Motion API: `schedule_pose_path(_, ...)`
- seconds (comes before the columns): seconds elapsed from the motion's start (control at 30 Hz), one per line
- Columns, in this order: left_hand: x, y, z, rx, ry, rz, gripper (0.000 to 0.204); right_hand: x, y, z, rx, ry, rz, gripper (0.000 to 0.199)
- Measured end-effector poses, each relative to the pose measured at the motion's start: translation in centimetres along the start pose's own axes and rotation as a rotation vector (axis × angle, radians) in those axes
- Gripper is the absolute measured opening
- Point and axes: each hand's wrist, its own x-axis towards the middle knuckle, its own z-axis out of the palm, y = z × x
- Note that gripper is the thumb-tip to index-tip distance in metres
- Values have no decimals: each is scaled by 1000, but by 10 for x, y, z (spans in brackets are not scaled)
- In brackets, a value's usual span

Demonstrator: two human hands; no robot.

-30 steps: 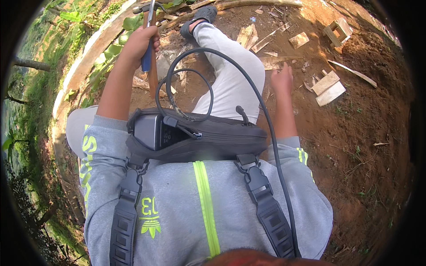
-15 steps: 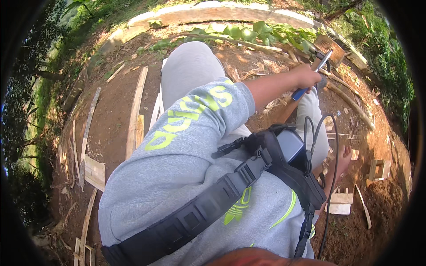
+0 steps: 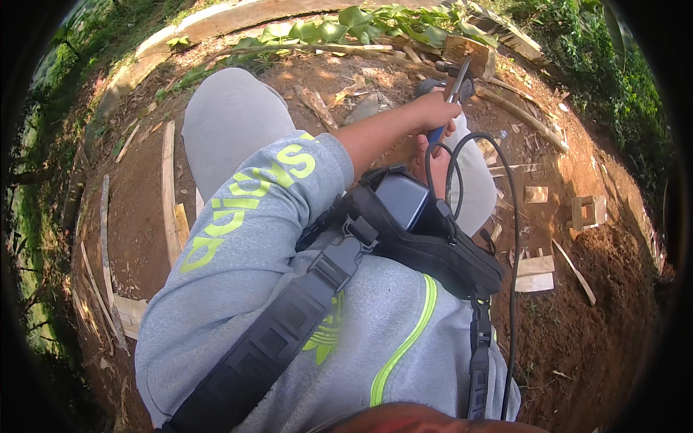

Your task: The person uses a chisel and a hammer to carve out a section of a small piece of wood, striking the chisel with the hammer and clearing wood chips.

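My left hand (image 3: 438,110) is wrapped round a tool with a blue handle and a straight metal shaft (image 3: 458,83), reaching across to my right. The shaft points away from me, its tip over a wooden block (image 3: 469,58). A dark metal piece like a hammer head (image 3: 447,68) shows beside the shaft; whether it is joined to the tool I cannot tell. Just below the blue handle is my right hand (image 3: 422,155), partly hidden by a black cable and the bag; its grip is unclear. Both hands are over my right leg (image 3: 471,169).
A black chest bag (image 3: 433,249) with a screened device hangs in front of me, its cable (image 3: 514,289) looping beside it. On the soil lie long wooden strips (image 3: 169,191), a pole (image 3: 530,119), small wood blocks (image 3: 535,194) and a hollow wooden box (image 3: 588,212). Leafy vines (image 3: 354,27) grow ahead.
My right hand has come up from low on the right to beside the blue handle. The whole view has shifted, while my left hand keeps its hold on the tool.
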Motion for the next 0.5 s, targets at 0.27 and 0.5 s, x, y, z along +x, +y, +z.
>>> schedule_pose_path(0.27, -10, 17, -5, 788, 151, 99, 62, -8, -14, 11, -278, 157, -306, 42)
schedule_pose_path(0.5, 1, 13, -43, 465, 103, -64, 46, 7, -1, -16, -172, 38, -81, 52)
